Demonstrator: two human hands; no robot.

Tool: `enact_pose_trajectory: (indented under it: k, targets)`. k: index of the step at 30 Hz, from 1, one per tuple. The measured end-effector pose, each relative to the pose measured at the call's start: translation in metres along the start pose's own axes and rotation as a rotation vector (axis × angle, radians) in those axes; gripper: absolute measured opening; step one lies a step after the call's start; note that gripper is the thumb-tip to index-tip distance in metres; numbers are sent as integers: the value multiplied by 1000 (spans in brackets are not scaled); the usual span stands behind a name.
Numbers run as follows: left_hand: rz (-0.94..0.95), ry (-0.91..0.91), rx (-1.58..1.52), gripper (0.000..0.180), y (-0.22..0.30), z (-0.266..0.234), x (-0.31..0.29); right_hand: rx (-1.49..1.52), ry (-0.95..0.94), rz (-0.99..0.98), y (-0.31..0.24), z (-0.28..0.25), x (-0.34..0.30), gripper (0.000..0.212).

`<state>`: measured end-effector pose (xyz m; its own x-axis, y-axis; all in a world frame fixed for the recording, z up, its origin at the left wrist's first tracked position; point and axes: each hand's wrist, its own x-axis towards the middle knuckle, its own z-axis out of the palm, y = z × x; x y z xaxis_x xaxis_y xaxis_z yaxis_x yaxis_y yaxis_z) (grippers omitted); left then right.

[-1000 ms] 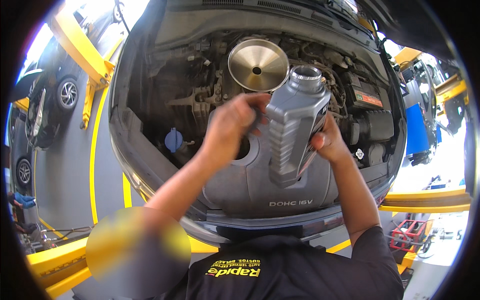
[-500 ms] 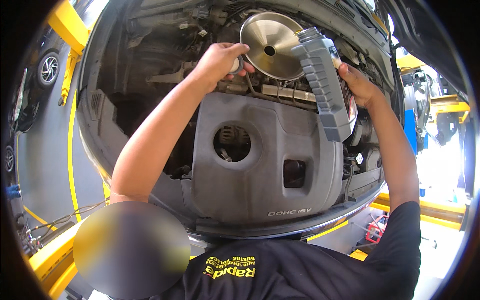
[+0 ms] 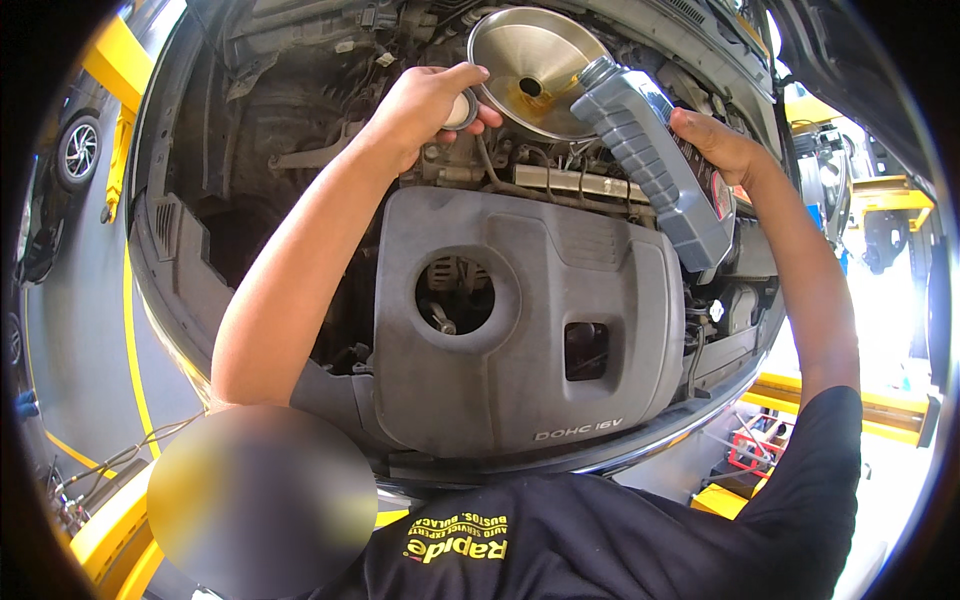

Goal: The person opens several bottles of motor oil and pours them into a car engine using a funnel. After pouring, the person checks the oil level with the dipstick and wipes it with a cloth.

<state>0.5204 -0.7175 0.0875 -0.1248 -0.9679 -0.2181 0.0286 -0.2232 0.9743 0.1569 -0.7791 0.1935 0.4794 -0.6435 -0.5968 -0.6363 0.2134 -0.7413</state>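
Tipped further, the bottle (image 3: 650,165) is gripped in the right hand (image 3: 718,143), presumably so oil (image 3: 546,100) enters the funnel (image 3: 540,48) alongside; a cap (image 3: 459,112) (pale-lined) is held in the left hand (image 3: 420,108).

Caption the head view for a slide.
Right hand pours amber liquid from a grey bottle into a metal funnel; left hand holds a cap.

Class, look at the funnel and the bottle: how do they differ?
The funnel is round and smooth; the bottle is long and ribbed. The funnel faces up, wide open; the bottle, held by the right hand, tilts its narrow neck toward it. Both are greyish.
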Motion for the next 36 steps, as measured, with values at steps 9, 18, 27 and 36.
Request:
enact_pose_trajectory:
  k: [9,18,27,36]
  targets:
    - [-3,-8,26,35,0,1,-4,-73,91,140,-18,-7,-5,82]
    - [-16,1,18,32,0,4,-7,-139,156,194,-46,-10,5,75]
    - [-42,-9,3,32,0,4,-11,-239,10,224,-61,-26,22,70]
    - [-79,-8,21,33,1,5,-21,-201,13,255,-69,-20,17,70]
